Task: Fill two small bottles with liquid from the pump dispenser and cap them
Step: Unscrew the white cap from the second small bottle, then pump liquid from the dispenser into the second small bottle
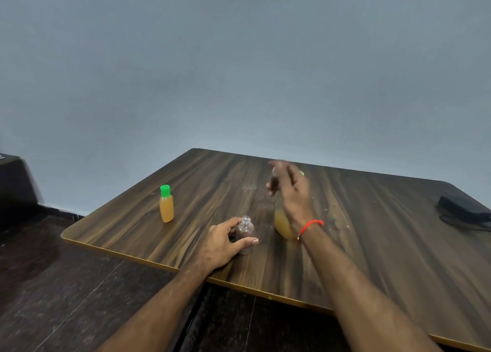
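Observation:
A small clear bottle (245, 228) with no cap stands upright on the wooden table (372, 245), and my left hand (221, 245) grips it around the body. My right hand (291, 192) is blurred, raised above the pump dispenser (281, 225), fingers spread and apart from each other. Only the dispenser's rounded lower part with orange liquid shows; its pump head is hidden behind my hand. A green cap (301, 173) peeks out just behind my right hand. At the left stands a small bottle (166, 204) full of orange liquid with a green cap on.
A dark pouch (463, 212) lies at the table's right edge. Small droplets or crumbs dot the wood near the dispenser. A dark cabinet (13, 187) stands at the far left by the wall. The floor below the table's near edge is dark tile.

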